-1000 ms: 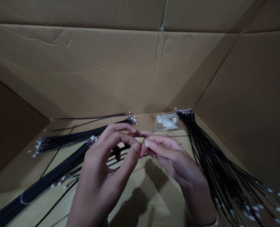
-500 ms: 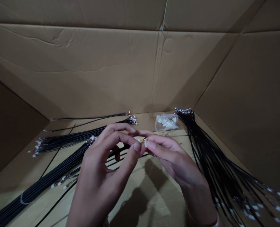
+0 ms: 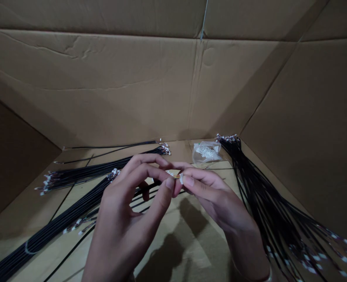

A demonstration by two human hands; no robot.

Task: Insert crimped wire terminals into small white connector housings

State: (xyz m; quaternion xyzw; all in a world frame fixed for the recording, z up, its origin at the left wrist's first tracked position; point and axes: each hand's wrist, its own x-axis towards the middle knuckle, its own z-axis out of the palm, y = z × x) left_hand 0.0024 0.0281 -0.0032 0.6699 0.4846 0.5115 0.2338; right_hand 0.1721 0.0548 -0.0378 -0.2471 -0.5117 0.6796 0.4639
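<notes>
Thumb and fingers of my left hand (image 3: 135, 203) pinch the end of a black cable (image 3: 145, 188), close to where its thin orange and yellow wires come out. At the tip of those wires is a small white connector (image 3: 181, 179), pinched in the fingertips of my right hand (image 3: 214, 194). Both hands meet above the work surface, fingertips nearly touching. Part of the cable and wires is hidden behind my fingers.
Black cable bundles with white connectors lie at the left (image 3: 85, 170), nearer on the left (image 3: 64, 215) and along the right (image 3: 258, 196). A clear bag of small white parts (image 3: 207, 152) sits at the back. Cardboard walls (image 3: 126, 86) enclose the surface.
The white connector and my right fingertips have shifted very slightly to the right, showing a little more of the orange wires. My left hand stays almost still.
</notes>
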